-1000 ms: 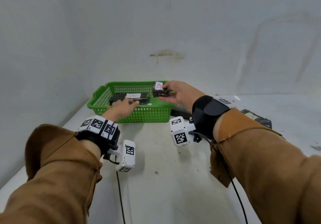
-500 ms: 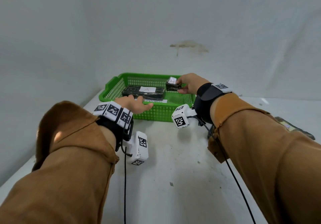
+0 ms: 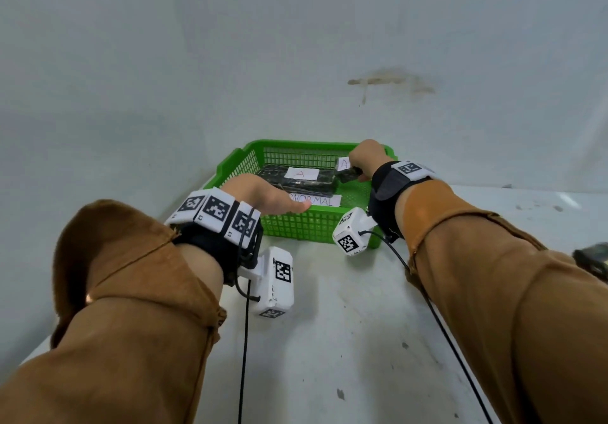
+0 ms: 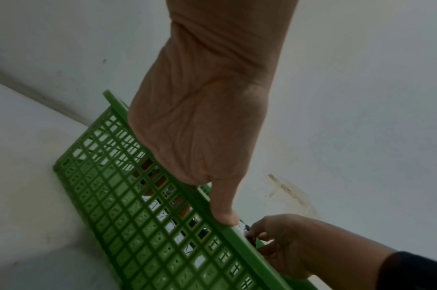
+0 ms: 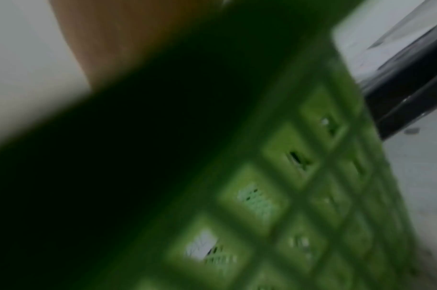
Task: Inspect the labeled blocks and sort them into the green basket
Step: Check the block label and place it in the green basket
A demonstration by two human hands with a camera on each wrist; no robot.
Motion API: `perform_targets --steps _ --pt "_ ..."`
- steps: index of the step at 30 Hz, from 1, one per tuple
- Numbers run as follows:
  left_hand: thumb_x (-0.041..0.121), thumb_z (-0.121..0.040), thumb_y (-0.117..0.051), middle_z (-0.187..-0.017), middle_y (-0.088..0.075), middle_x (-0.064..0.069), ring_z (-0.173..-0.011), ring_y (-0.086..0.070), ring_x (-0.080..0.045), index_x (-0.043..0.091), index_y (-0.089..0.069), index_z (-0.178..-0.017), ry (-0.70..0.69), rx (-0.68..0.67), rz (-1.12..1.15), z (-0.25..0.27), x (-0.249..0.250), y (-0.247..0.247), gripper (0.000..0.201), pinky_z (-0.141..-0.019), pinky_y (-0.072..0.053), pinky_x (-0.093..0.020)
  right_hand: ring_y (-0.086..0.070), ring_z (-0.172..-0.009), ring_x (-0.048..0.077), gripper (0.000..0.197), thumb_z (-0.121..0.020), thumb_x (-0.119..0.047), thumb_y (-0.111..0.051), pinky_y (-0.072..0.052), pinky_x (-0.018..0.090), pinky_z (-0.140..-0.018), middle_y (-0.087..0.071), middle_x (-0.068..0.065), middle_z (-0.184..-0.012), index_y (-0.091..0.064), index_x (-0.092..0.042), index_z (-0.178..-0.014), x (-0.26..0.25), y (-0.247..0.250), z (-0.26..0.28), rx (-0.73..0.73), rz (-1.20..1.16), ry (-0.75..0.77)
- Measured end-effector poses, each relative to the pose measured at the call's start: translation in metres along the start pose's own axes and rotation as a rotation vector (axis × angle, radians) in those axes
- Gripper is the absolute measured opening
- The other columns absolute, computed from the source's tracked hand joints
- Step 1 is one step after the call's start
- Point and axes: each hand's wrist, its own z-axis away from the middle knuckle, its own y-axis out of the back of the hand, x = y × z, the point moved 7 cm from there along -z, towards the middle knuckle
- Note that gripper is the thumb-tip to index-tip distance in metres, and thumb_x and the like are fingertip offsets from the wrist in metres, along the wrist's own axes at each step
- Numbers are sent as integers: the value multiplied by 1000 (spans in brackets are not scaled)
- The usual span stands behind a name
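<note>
Pinching a small dark A-labelled block (image 3: 346,171) down inside the green plastic mesh basket (image 3: 307,226) by its right wall, lower than before, right hand (image 3: 367,160) crowds that corner while left hand (image 3: 266,197) lies flat on the near rim.

Both forearms in brown sleeves reach toward 12 o'clock, each wrist strapped in a black band with white marker cubes. Left hand (image 3: 263,195) at 11 o'clock, palm down, thumb (image 4: 223,204) out straight toward 3 o'clock, fingers hidden past the knuckles. Right hand (image 3: 367,157) at 1 o'clock, wrist bent downward, fingers curled in a pinch below the palm
</note>
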Motion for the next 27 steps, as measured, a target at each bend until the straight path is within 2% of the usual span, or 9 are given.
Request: perform_targets --steps 2,6,8,10,12,15,19,23,27 --pt "69 -89 -23 -160 1 -4 -146 -7 -30 22 0 -151 -7 10 29 -3 0 -1 81 -114 -13 -51 -50 -72 20 44 -99 -3 -39 -31 22 -45 -53 8 -76 -36 -11 -56 -4 -3 -6 4 217 69" --pt "63 -93 -16 -159 2 -5 -146 0 -27 19 -1 -152 -65 132 -28 1 8 -2 75 -116 -5 -52 -53 -61 22 41 -99 -8 -41 -31 23 -44 -56 4 -36 -44 -10 -58 -7 -11 -16 -59 445 74" --pt "58 -96 -15 -160 0 -5 -147 0 -27 23 -5 -152 -128 174 -37 -1 16 -5 67 -115 1 -52 -61 -95 29 27 -99 -8 -39 -38 21 -54 -71 22 -86 -60 -8 -82 -2 -15 -19 -108 476 102" --pt "60 -96 -12 -160 2 -4 -146 2 -30 32 -6 -151 -145 206 -98 -2 22 -8 62 -113 6 -57 -50 -123 32 33 -99 -6 -37 -45 26 -80 -53 21 -133 -55 4 -125 -1 -12 -14 -114 458 63" --pt "63 -94 -11 -159 6 -5 -146 5 -33 39 -5 -149 -153 218 -134 -2 25 -10 61 -112 8 -60 -51 -116 32 37 -99 -6 -38 -42 30 -93 -48 19 -139 -47 8 -132 -1 -12 -8 -138 474 35" --pt "61 -95 -11 -159 8 -8 -145 7 -35 40 -2 -149 -153 193 -128 -1 25 -12 59 -111 7 -60 -54 -114 31 35 -98 -6 -46 -42 32 -94 -50 17 -138 -51 9 -128 -1 -13 -3 -185 614 4" --pt "60 -95 -13 -159 8 -10 -144 9 -36 37 -1 -150 -162 172 -100 0 26 -11 60 -111 7 -57 -49 -125 31 43 -94 -5 -48 -47 33 -72 -45 13 -139 -45 1 -136 1 -14 8 -271 529 -5" --pt "60 -95 -14 -159 7 -10 -144 8 -36 37 -3 -150 -167 177 -105 0 26 -11 60 -112 6 -56 -48 -127 34 41 -98 -4 -45 -42 39 -100 -38 21 -146 -41 9 -136 -9 -1 13 -182 568 -51" --pt "58 -96 -14 -159 5 -10 -145 5 -35 35 -5 -150 -166 210 -107 5 27 -10 60 -113 2 -56 -44 -129 35 47 -96 -12 -49 -46 41 -96 -36 18 -148 -39 1 -140 -7 6 16 -220 390 -26"
